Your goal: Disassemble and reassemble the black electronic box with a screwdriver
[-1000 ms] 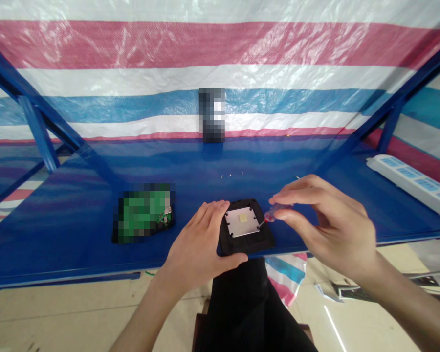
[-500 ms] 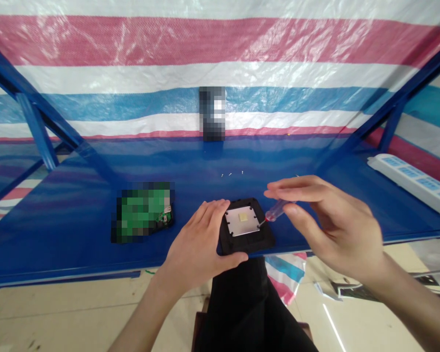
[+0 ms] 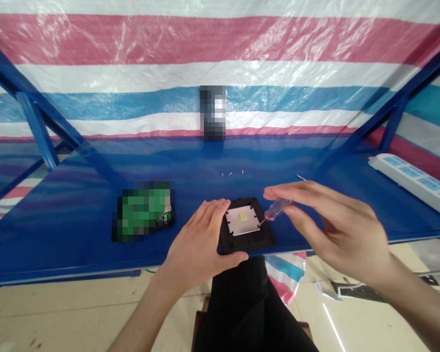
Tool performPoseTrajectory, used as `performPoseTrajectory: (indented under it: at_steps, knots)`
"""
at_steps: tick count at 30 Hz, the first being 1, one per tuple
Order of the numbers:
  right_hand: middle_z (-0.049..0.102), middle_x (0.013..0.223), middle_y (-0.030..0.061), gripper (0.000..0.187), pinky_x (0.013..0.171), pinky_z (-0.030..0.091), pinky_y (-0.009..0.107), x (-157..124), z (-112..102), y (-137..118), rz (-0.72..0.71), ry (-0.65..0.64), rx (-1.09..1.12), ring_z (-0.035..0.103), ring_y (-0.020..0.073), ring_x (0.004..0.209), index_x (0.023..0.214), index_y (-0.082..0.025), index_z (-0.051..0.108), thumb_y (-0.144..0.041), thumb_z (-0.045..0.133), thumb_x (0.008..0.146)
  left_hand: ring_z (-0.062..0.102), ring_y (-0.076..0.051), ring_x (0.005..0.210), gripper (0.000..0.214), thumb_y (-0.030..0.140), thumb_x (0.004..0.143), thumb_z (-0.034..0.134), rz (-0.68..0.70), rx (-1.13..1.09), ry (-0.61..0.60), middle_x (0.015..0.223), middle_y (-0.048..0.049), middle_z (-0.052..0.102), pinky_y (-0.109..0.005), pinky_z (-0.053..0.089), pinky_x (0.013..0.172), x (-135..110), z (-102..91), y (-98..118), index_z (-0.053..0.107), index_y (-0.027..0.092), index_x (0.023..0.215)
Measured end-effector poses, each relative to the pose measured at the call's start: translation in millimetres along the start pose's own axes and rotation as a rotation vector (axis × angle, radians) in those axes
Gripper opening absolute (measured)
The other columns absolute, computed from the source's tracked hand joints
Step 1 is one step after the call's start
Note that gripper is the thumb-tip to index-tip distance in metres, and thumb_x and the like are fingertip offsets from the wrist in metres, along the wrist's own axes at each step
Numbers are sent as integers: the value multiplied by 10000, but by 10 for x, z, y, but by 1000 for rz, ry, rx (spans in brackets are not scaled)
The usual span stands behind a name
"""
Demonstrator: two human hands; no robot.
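My left hand grips the left side of a square black housing, with its fingers along the left edge and the thumb under the front edge. A silver metal plate with a small pale square pad at its centre lies on the housing. My right hand holds a small screwdriver with a translucent red handle between thumb and fingers. Its thin shaft reaches the lower right corner of the plate. The tip itself is too small to make out.
Several tiny screws lie on the blue table beyond the housing. To the left sits a pixelated green circuit board. A white power strip lies at the right, and a striped tarp hangs behind.
The screwdriver handle has swung slightly, and my right hand has shifted a little right and down. The shaft stays at the plate's corner. My left hand and the housing have not moved.
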State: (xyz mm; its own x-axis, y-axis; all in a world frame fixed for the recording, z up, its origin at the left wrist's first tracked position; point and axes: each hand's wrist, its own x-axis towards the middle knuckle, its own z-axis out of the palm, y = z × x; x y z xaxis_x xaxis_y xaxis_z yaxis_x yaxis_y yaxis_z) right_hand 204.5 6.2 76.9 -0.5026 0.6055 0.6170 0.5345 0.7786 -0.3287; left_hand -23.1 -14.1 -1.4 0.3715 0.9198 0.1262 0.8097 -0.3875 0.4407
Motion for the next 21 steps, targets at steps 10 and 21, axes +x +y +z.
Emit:
performPoseTrajectory:
  at_steps: [10, 21]
  knots:
    - [693, 790, 22, 134, 621, 583, 293, 50, 57, 67, -2, 114, -15, 676, 171, 681, 948, -248, 680, -193, 735, 840, 374, -347, 1413, 848, 547, 782, 696, -6, 39, -9, 1493, -131, 467, -506, 359, 1150, -1, -18, 17, 324, 189, 1455]
    - [748, 981, 9, 333, 785, 592, 273, -34, 97, 47, 131, 60, 47, 729, 160, 844, 1191, -269, 602, -210, 698, 877, 381, -348, 1400, 875, 551, 779, 702, 19, 69, -8, 1479, -156, 476, -490, 347, 1160, 3, -11, 15, 343, 119, 1450]
